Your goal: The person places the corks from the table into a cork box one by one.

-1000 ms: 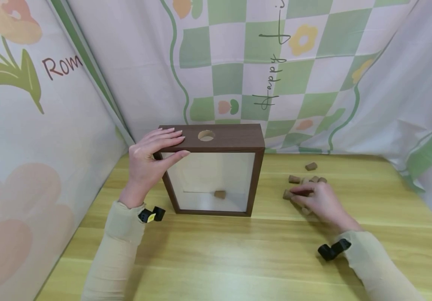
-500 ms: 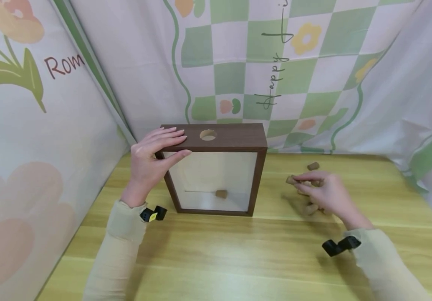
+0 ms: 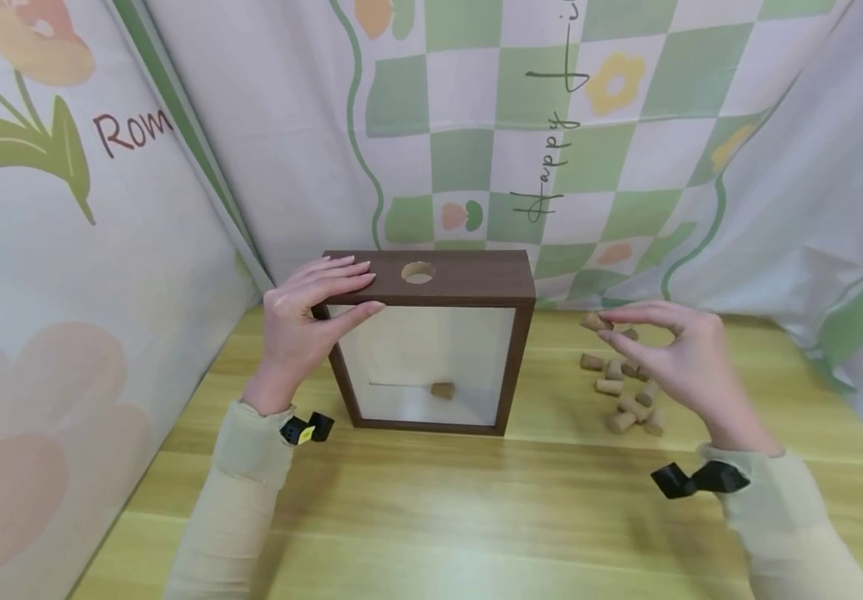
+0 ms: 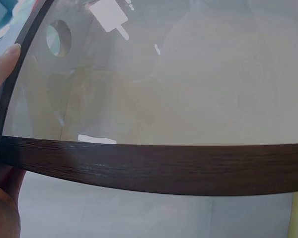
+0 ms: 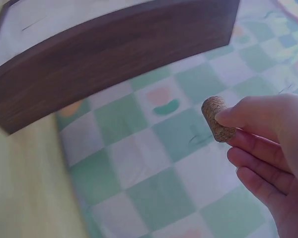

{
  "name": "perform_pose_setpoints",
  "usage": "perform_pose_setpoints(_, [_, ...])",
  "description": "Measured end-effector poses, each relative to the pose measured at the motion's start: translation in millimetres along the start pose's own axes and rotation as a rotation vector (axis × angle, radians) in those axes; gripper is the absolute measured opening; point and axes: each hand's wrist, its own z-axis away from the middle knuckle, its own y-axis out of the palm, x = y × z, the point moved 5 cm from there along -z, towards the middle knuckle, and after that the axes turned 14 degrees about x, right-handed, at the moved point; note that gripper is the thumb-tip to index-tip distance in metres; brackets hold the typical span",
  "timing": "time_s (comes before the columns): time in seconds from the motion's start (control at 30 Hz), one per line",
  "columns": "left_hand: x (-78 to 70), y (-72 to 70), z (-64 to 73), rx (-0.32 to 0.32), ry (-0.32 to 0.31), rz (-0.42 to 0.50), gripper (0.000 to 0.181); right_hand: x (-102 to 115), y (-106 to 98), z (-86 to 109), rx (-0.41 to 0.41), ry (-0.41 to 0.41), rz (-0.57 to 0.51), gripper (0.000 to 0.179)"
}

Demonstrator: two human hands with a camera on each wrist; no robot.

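A dark brown box frame [image 3: 455, 279] with a clear front and a round hole [image 3: 418, 272] in its top stands upright on the table. My left hand [image 3: 305, 308] holds its top left corner, fingers lying over the top and thumb along the front edge. One cork [image 3: 443, 390] shows behind the clear pane, low down. To the right, my right hand [image 3: 689, 358] pinches another cork [image 5: 217, 118] between thumb and fingers, raised over the table. The right wrist view shows this cork apart from the box's dark side panel [image 5: 114, 62].
Several loose corks [image 3: 624, 415] lie in a cluster on the wooden table [image 3: 431, 508], right of the box. A printed curtain [image 3: 461, 158] hangs close behind the box, and another white cloth [image 3: 101, 275] borders the left side.
My right hand has picked up a cork from the cluster, lifting it up and away toward the back. The left hand stays on the box corner.
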Motion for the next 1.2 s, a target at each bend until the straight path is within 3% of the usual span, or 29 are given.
perform_pose_setpoints(0.27, [0.7,0.4,0.3,-0.003,-0.014,0.002,0.038,38.6,-21.4,-22.9,-0.065,-0.112,-0.055,0.036])
perform_pose_setpoints(0.6, [0.2,0.8,-1.2,0.002,-0.007,-0.013,0.039,99.2,-33.7,-45.9,-0.081,-0.185,-0.135,0.030])
perform_pose_setpoints(0.83, [-1.0,0.5,-1.6,-0.001,-0.006,-0.012,0.038,104.3,-30.8,-62.3,-0.073,-0.205,-0.129,0.027])
perform_pose_setpoints(1.2, [-1.1,-0.5,-0.3,0.006,-0.015,-0.005,0.038,117.4,-16.1,-91.2,0.030,-0.213,-0.233,0.022])
